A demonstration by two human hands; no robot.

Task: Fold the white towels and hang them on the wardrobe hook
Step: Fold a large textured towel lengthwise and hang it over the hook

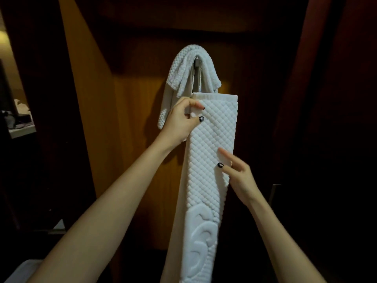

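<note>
White quilted cloth fills the middle of the view: a folded towel (pixel 212 139), narrowed to a long strip, is held upright in front of a brown wardrobe panel (pixel 122 119). Its lower end is cut off by the near edge of the view, where a raised curling pattern is only partly seen. Its left edge, near the top, is pinched by the left hand (pixel 179 121) between thumb and forefinger; the other fingers are hidden behind the cloth. Lower down, at the right edge, the right hand (pixel 238 176) is laid against the front of the strip with fingers and thumb stretched out, nothing being clasped; this hand is blurred, so finer detail is lost. Further off and just above the strip's top, a second towel (pixel 189 64) is draped over a hook (pixel 196 62), of which only a small grey piece is seen under the fold. Its lower right part is covered by the held strip. The surroundings are very dark. At the far left a pale ledge (pixel 20 129) with indistinct items is made out, and at the right a thin metal handle (pixel 274 193) is faintly seen.
</note>
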